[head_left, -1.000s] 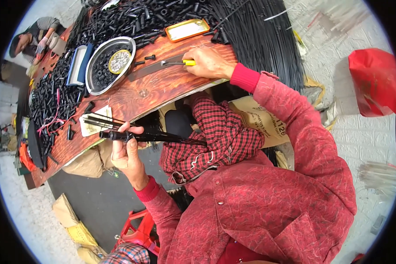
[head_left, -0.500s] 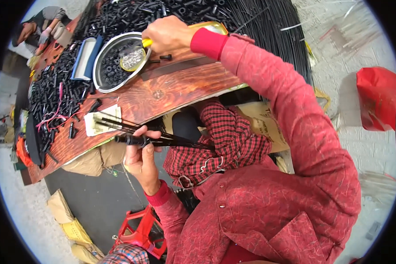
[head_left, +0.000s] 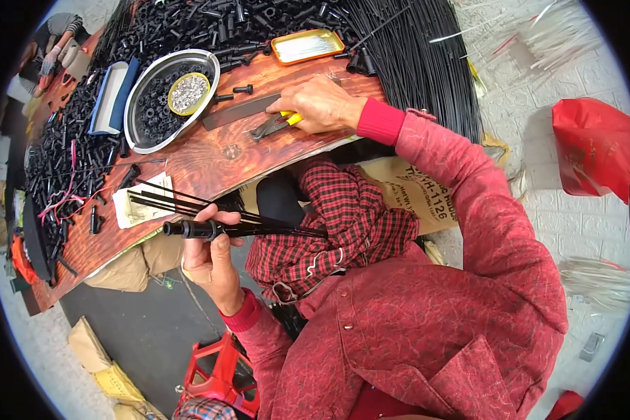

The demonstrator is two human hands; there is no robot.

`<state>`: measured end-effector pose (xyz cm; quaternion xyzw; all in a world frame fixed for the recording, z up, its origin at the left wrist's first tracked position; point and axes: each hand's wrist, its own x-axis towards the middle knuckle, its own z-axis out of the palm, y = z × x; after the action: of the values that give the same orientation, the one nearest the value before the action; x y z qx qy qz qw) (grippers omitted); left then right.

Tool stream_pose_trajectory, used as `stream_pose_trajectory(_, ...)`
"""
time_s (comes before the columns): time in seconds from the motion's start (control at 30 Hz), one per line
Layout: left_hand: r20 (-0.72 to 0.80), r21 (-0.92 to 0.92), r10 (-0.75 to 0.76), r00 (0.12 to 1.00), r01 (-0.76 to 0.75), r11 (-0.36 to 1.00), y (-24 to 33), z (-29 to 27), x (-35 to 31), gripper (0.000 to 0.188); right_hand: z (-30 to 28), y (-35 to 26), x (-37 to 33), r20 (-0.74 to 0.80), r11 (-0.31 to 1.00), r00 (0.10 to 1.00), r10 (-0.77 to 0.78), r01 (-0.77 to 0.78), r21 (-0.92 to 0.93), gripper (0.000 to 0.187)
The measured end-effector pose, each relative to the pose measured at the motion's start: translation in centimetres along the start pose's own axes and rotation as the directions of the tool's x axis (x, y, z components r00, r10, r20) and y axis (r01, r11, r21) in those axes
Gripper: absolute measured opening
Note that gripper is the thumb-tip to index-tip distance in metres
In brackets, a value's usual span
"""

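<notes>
My left hand (head_left: 215, 257) is closed around a black ridged tube fitting (head_left: 189, 229) and a bundle of thin black rods (head_left: 162, 203), whose ends fan out past the fingers. Over the wooden table my right hand (head_left: 323, 105) grips pliers (head_left: 267, 128) with yellow handles and dark jaws. Their jaws point left, just below a dark flat strip (head_left: 239, 112). To the left stands a metal bowl (head_left: 138, 143) of small black rings. Inside it sits a yellow-rimmed round dish (head_left: 189, 94) of small silvery pieces.
Loose black fittings (head_left: 210, 28) heap up along the table's back and left. A yellow tray (head_left: 308, 47) holds thin pale pins. Long black rods (head_left: 420, 77) lie at the right. A blue-and-white box (head_left: 114, 98) and a pale pad (head_left: 141, 199) are left. Below is a red stool (head_left: 217, 367).
My right hand has moved from beside the bowl toward the table's front right, bringing the pliers with it. My left hand keeps its hold on the fitting and rods. The view has shifted slightly.
</notes>
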<state>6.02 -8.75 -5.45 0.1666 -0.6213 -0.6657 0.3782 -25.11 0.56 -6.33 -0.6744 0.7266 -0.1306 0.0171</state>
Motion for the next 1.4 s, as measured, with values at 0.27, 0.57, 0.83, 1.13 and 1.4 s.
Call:
stream_pose_trajectory(0.27,-0.048,0.014,-0.001,0.999,0.001,1.0,0.0,0.0,-0.2,0.039,1.1,-0.2,-0.7,-0.091,0.999,0.996,0.019,-0.017,0.027,0.032)
stream_pose_trajectory(0.57,-0.043,0.029,0.005,0.999,-0.004,1.0,0.2,0.4,-0.7,0.04,0.1,-0.3,-0.8,-0.011,0.953,0.956,0.292,-0.29,0.086,0.023)
stream_pose_trajectory(0.83,-0.025,0.026,-0.019,0.999,0.02,0.999,0.2,1.3,0.3,0.036,1.2,0.2,-0.2,-0.042,0.989,0.995,0.089,-0.093,-0.111,0.023)
stream_pose_trajectory(1.13,-0.04,0.113,-0.07,0.997,0.074,0.991,2.9,1.6,1.5,0.03,-0.1,-0.7,2.0,-0.11,0.974,0.985,-0.136,0.113,-0.195,0.024)
stream_pose_trajectory(1.4,0.039,0.01,-0.131,0.991,0.131,0.991,3.2,2.9,-1.1,0.033,-0.4,-1.0,0.1,0.036,0.975,0.989,-0.14,0.145,-0.169,0.022)
